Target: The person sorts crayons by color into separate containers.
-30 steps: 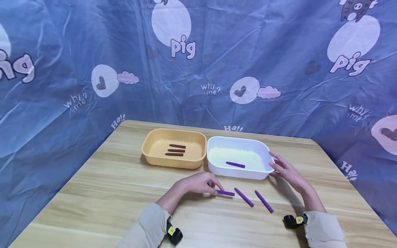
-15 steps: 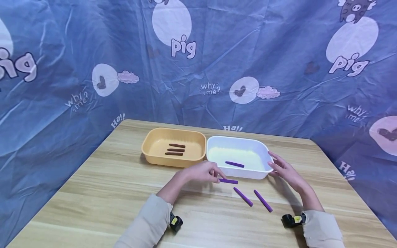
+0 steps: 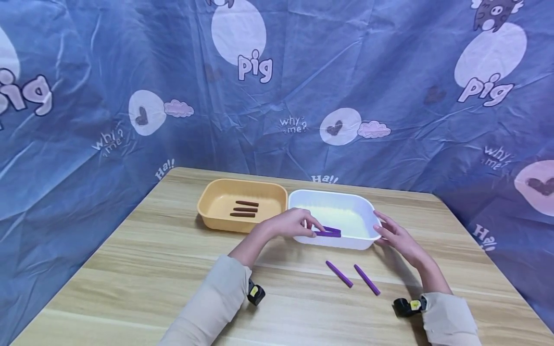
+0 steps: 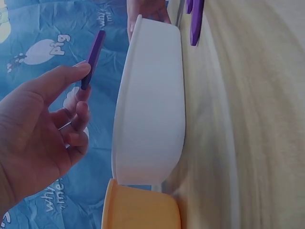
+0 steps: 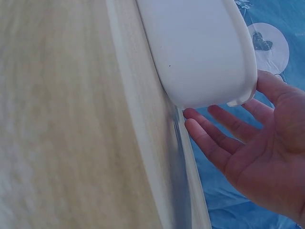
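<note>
Crayon in purple (image 4: 94, 57) is pinched between the thumb and fingers of the left hand (image 3: 287, 223), raised over the near rim of the white plastic tray (image 3: 333, 242). One more purple crayon (image 3: 334, 229) lies inside that tray, partly hidden behind the held one. The right hand (image 3: 400, 244), fingers spread and extended, touches the tray's right end. Two loose purple crayons (image 3: 339, 274) slant on the wood-grain tabletop (image 3: 130, 269), between the white tray and the near edge. Toward the tabletop's far edge, an orange-tan tray (image 3: 235, 226) sits just left of the white one, holding three brown crayons (image 3: 245, 209) in a row. Blue pig-print cloth (image 3: 173, 57) hangs beyond that edge.
</note>
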`<state>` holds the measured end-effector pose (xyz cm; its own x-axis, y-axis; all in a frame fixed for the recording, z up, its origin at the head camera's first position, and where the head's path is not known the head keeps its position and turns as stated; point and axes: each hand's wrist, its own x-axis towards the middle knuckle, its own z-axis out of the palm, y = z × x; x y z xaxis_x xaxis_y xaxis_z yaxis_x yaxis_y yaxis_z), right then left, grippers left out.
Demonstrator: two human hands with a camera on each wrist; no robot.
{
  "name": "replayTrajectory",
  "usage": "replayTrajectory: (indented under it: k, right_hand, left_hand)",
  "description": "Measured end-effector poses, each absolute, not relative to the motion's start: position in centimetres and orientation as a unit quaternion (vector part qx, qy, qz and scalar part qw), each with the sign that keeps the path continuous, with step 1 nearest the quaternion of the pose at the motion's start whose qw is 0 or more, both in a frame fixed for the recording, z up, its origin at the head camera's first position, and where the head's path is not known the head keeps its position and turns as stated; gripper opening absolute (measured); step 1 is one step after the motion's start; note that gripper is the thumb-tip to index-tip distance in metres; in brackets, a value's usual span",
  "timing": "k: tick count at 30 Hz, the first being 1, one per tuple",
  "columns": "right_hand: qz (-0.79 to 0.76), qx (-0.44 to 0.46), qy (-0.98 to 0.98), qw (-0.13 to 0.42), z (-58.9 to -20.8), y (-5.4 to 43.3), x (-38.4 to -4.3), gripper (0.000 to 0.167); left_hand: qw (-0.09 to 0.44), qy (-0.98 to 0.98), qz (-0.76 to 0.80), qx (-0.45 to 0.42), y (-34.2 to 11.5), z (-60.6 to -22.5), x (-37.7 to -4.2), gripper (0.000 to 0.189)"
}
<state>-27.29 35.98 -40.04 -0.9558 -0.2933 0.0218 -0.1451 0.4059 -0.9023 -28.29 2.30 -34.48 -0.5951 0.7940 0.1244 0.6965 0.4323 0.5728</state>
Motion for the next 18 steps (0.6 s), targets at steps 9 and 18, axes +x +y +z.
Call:
replayTrajectory:
  k: [9,18]
  right_hand:
    - [-0.533,-0.135,0.833,0.069,-39.9,35.9,-27.3,0.063]
    - [-0.537,-0.136,0.829,0.071,-39.8,36.0,-27.2,0.061]
  left_hand:
    - [0.065,0.861,0.298,0.407,3.4,-34.5,-30.4,0.024]
    - [0.062,0.880,0.281,0.377,4.6,-35.0,-32.4,0.024]
